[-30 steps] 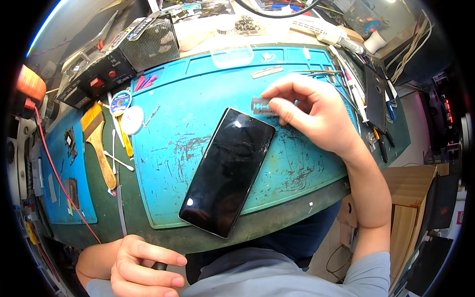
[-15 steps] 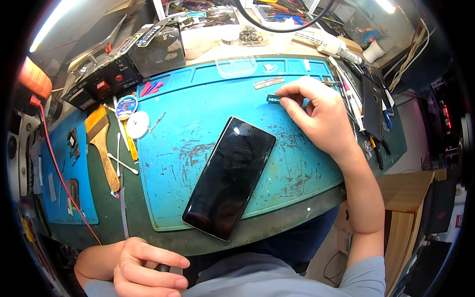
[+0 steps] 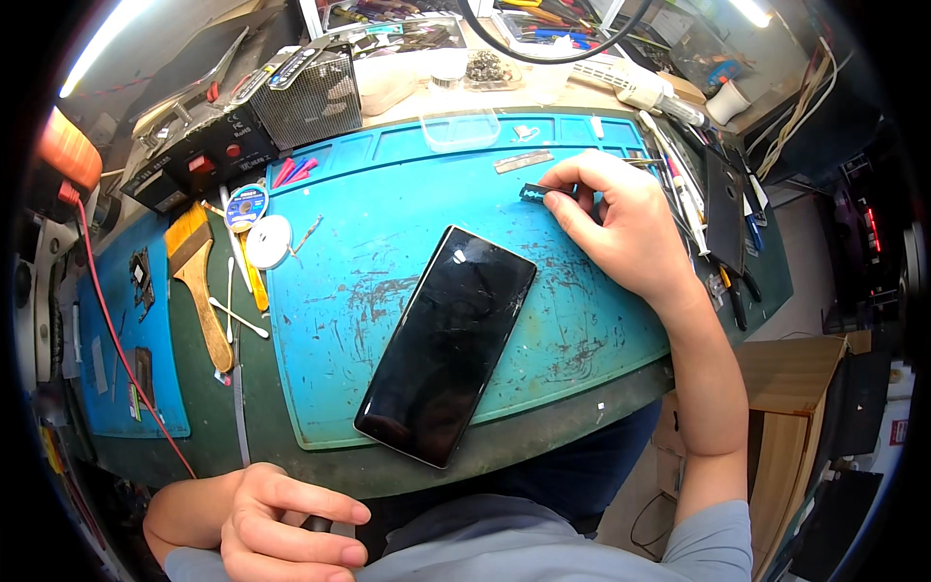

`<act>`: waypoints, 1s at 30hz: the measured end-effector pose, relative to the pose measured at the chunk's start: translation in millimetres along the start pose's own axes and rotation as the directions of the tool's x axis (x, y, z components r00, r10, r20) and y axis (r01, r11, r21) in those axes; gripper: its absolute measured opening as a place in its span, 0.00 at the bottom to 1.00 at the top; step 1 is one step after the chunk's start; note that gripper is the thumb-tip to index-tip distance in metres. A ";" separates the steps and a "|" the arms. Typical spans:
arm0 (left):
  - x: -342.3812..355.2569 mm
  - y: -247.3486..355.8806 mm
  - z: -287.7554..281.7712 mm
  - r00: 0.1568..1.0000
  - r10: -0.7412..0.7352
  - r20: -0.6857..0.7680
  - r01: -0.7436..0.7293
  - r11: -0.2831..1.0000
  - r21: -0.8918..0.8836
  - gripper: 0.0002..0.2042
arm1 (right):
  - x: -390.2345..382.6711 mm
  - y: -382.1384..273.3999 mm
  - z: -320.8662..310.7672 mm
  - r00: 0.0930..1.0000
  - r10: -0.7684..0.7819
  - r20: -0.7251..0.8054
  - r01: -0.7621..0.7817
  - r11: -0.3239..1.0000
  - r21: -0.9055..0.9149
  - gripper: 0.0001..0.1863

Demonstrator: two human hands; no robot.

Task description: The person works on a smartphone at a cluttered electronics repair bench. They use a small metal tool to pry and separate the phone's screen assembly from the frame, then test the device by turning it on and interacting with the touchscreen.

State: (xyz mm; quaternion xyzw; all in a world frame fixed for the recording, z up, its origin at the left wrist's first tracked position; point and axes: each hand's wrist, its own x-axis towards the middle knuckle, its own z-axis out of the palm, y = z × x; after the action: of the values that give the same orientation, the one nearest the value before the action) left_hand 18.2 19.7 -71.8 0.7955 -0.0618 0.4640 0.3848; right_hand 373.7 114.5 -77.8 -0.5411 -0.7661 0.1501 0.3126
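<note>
A razor blade [image 3: 531, 192] is pinched between thumb and fingers of my right hand [image 3: 606, 218], held over the blue silicone mat [image 3: 320, 369]. Just below and left of it, a black smartphone [image 3: 444, 344] lies screen up at a slant, with cracks near its upper right edge. My left hand [image 3: 286, 524] is at the desk's front edge, below the phone, fingers curled round a small dark thing that is mostly hidden. A thin metal strip [image 3: 522, 161] lies behind the blade, near a clear plastic box [image 3: 459, 131].
On the left are a wide brush [image 3: 202, 281], cotton swabs [image 3: 238, 325], spools [image 3: 269, 242], a red cable [image 3: 116, 344], a second blue mat [image 3: 97, 388] and a black power unit [image 3: 199, 160]. Pens and tools [image 3: 684, 189] crowd the right edge, beside a hot-air handle [image 3: 650, 92].
My right hand with the blade has moved a little right and away from the phone's top, and the blade now looks more tilted. My left hand has stayed about where it was.
</note>
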 end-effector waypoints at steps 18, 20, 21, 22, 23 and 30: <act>-9.4 -3.8 18.1 0.978 0.043 -0.205 -0.013 0.989 0.146 0.27 | 2.1 1.1 0.2 1.000 -0.022 0.011 0.022 1.000 -0.014 0.07; -5.9 -3.3 12.9 0.990 0.023 -0.136 -0.011 0.996 0.092 0.25 | 1.4 0.7 -0.8 1.000 -0.019 0.006 0.019 1.000 -0.010 0.07; -1.1 -0.7 4.2 0.998 0.005 -0.065 -0.002 0.999 0.039 0.24 | 1.0 0.8 -1.2 1.000 -0.018 0.004 0.018 1.000 -0.008 0.07; 1.1 1.4 -0.4 1.000 -0.011 0.006 0.011 1.000 -0.009 0.23 | 1.2 0.5 -1.0 1.000 -0.020 0.003 0.020 1.000 -0.005 0.07; 0.5 1.6 0.6 1.000 -0.006 -0.005 0.006 1.000 -0.002 0.23 | 1.3 0.4 -0.9 1.000 -0.021 0.001 0.021 1.000 -0.001 0.07; 0.6 2.7 2.0 1.000 -0.008 -0.014 0.008 1.000 -0.002 0.23 | 2.1 1.3 -0.2 1.000 -0.023 0.007 0.023 1.000 -0.008 0.07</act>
State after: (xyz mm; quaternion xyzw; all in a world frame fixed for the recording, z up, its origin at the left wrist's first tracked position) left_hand 18.7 16.6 -70.4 0.7920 -0.0561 0.4681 0.3879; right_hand 374.3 117.0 -77.7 -0.5328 -0.7741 0.1453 0.3094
